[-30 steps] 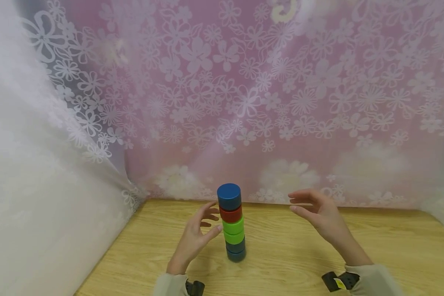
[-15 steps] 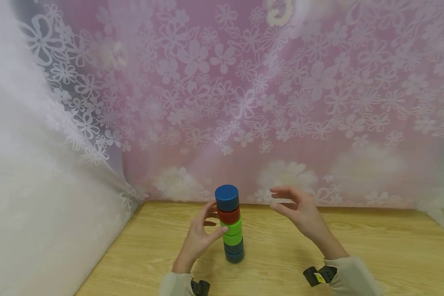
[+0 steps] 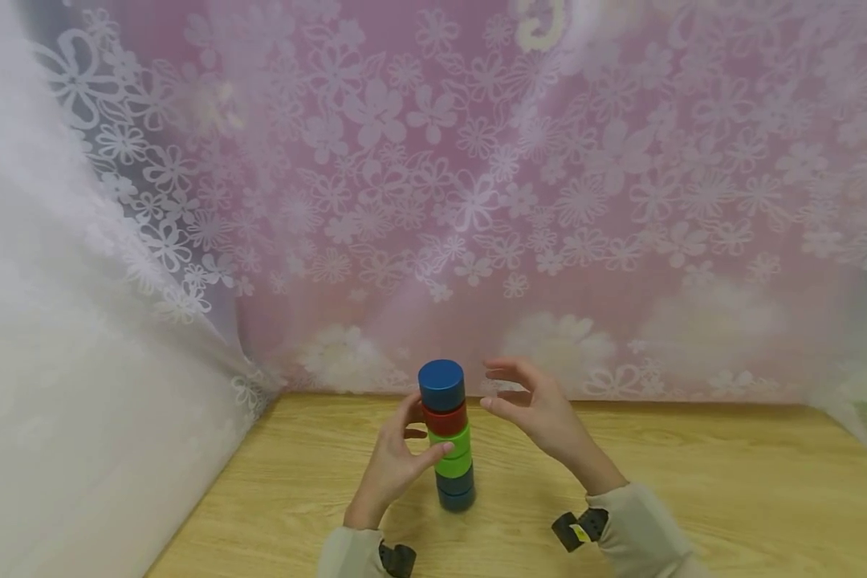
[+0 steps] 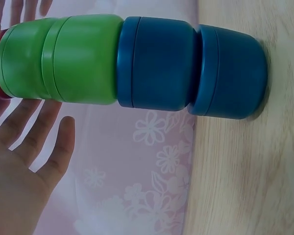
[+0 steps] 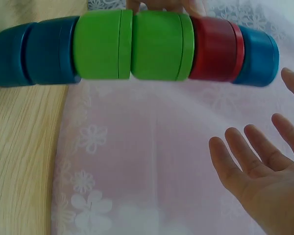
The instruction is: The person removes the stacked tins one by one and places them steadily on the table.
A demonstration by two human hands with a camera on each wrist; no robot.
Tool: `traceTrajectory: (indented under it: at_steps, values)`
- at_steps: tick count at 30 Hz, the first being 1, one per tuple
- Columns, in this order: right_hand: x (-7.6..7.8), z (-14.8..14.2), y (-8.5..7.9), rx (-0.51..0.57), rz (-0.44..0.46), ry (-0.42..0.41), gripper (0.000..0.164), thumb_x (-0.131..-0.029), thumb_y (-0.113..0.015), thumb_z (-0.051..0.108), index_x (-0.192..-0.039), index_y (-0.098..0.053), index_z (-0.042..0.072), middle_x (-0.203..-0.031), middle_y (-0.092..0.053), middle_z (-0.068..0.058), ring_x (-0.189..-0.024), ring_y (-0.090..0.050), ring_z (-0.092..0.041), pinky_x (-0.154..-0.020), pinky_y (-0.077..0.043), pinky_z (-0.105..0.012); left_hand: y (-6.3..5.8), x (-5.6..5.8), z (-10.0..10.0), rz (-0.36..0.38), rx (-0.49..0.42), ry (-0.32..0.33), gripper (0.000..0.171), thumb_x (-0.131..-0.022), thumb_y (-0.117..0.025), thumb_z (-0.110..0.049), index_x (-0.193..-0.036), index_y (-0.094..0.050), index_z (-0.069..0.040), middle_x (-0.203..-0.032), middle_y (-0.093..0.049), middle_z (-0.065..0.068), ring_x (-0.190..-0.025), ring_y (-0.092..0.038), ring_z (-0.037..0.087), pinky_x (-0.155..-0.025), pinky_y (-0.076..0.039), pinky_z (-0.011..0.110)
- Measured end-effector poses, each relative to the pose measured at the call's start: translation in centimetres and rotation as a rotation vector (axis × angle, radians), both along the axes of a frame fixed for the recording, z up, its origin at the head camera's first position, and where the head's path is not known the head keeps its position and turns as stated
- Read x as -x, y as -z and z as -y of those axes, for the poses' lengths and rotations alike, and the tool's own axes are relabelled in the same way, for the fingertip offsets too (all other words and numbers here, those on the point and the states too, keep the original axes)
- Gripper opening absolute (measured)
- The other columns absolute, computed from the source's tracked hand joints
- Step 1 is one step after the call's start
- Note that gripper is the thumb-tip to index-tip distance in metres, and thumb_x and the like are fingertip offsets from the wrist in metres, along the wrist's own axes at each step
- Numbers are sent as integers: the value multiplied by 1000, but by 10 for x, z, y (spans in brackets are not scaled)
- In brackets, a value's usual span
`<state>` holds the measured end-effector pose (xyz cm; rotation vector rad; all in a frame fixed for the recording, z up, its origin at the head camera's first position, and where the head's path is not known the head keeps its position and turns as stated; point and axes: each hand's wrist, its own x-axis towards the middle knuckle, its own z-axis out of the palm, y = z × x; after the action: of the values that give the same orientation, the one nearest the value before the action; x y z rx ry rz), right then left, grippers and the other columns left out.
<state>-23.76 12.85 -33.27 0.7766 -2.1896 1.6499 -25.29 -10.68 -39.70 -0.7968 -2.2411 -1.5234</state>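
A single upright stack of round lidded canisters stands on the table. From the top come a blue canister (image 3: 441,387), a red canister (image 3: 445,422), two green ones and two darker blue canisters (image 3: 456,488). My left hand (image 3: 393,461) holds the stack around the upper middle from the left. Its thumb lies across the front of the green canisters (image 4: 83,61) and its fingers pass partly behind the stack, with the little finger apart from it. To the right of the top, my right hand (image 3: 538,409) hovers with relaxed, parted fingers, apart from the blue top canister (image 5: 258,58).
The wood-grain table (image 3: 694,466) lies under the stack. Behind it hangs a pink cloth with white flowers (image 3: 592,241), reaching down to the table's back edge. Pale cloth (image 3: 101,385) also closes in the left side. Each wrist wears a small black camera (image 3: 567,530).
My right hand has moved left, close to the top of the stack. My left hand has come further right, and its thumb now lies over the green canisters. The stack stays standing.
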Motion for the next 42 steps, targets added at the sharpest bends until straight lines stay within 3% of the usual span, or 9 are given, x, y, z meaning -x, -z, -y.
traceTrajectory:
  at_steps: [5, 12, 23, 31, 42]
  values:
    - [4, 12, -2, 1, -17, -17, 48, -91, -74, 1, -135, -56, -3, -135, -59, -23, -126, -55, -41, -101, -46, -60, 0, 0, -1, 10, 1, 2, 73, -86, -82, -11, -149, -46, -5, -127, -65, 11, -111, -63, 32, -87, -55, 46]
    - [8, 25, -3, 3, -17, -48, 50, -90, -74, 1, -136, -55, -1, -134, -60, -23, -126, -55, -43, -102, -46, -58, 1, 1, -2, 0, -16, 16, 71, -86, -82, -8, -147, -47, -5, -129, -65, 11, -112, -63, 33, -88, -55, 51]
    - [10, 40, -4, 22, 9, -107, 49, -90, -75, -1, -134, -55, -2, -133, -58, -26, -119, -59, -46, -100, -47, -61, 1, 2, -3, 24, -43, 26, 67, -88, -81, -7, -146, -49, -7, -131, -64, 10, -113, -62, 31, -90, -53, 47]
    - [12, 43, -2, 32, -36, -95, 41, -88, -76, -2, -127, -62, -3, -129, -61, -23, -114, -63, -39, -97, -51, -54, 0, 2, -2, 30, -62, 37, 63, -89, -80, -8, -145, -51, -7, -131, -64, 10, -113, -62, 31, -91, -53, 53]
    - [10, 34, -2, 58, -60, -48, 41, -88, -76, -4, -126, -62, -2, -128, -62, -24, -112, -64, -38, -94, -55, -47, -1, 2, -1, 35, -10, 19, 67, -89, -80, -13, -148, -47, -6, -130, -64, 9, -114, -62, 29, -89, -54, 52]
